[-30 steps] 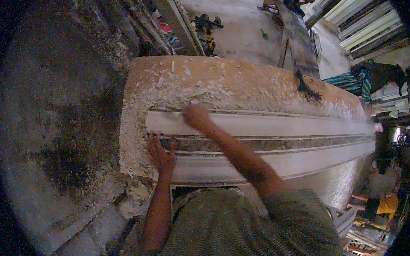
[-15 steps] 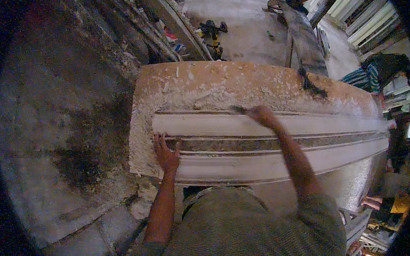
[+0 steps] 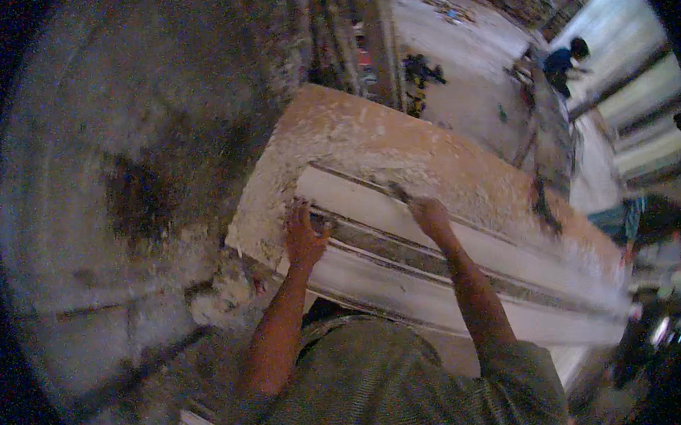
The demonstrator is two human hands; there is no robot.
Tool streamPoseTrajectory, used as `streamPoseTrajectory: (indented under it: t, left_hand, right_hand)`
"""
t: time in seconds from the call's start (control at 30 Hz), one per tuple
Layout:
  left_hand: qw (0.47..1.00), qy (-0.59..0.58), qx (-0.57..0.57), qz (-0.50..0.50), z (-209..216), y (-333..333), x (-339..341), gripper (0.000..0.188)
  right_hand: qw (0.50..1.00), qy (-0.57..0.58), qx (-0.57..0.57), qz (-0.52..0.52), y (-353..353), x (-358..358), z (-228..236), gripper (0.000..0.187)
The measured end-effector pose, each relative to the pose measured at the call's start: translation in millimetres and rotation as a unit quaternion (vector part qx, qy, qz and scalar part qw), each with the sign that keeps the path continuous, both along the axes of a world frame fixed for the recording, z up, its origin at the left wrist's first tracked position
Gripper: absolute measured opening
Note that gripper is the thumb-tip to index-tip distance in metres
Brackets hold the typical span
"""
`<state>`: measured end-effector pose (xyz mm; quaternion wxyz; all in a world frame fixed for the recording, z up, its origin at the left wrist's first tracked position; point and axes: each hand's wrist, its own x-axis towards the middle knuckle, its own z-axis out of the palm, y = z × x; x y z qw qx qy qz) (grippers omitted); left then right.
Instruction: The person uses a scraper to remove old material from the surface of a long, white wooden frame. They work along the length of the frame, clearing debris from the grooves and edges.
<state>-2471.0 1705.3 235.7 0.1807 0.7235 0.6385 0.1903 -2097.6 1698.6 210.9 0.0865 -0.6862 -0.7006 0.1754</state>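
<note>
A long, pale piece with raised bands (image 3: 355, 194) and a dark, stained channel (image 3: 388, 244) along its middle lies on an orange-tan bench top (image 3: 335, 105). My left hand (image 3: 305, 237) lies near its left end, at the end of the channel, fingers spread and holding nothing. Closed around a small dark tool (image 3: 398, 192), my right hand (image 3: 433, 219) is over the far band. The tool's tip is at the far edge of that band. Blur hides its exact kind, and my fingers cover its handle.
Pale crumbs and paste (image 3: 269, 178) coat the bench top around the piece. A dark rag-like clump (image 3: 544, 206) hangs at the far edge. One person (image 3: 562, 70) works at the far right, another (image 3: 622, 217) beside the bench's right end. Upright boards (image 3: 339, 43) stand beyond.
The view has turned, so bench and piece now slant down to the right. My right hand still holds the tool at the far edge; my left hand stays at the left end.
</note>
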Motion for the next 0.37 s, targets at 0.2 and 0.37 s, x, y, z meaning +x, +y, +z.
streamPoseTrajectory:
  t: [0.2,0.37]
  left_hand:
    - [0.999,0.015,-0.049,-0.001,3,2,-2,0.087]
    - [0.999,-0.002,-0.038,0.023,-12,5,-8,0.087]
  right_hand:
    - [0.999,0.029,-0.001,-0.034,-8,-18,30,0.038]
    - [0.994,0.050,-0.084,0.056,39,-69,30,0.064]
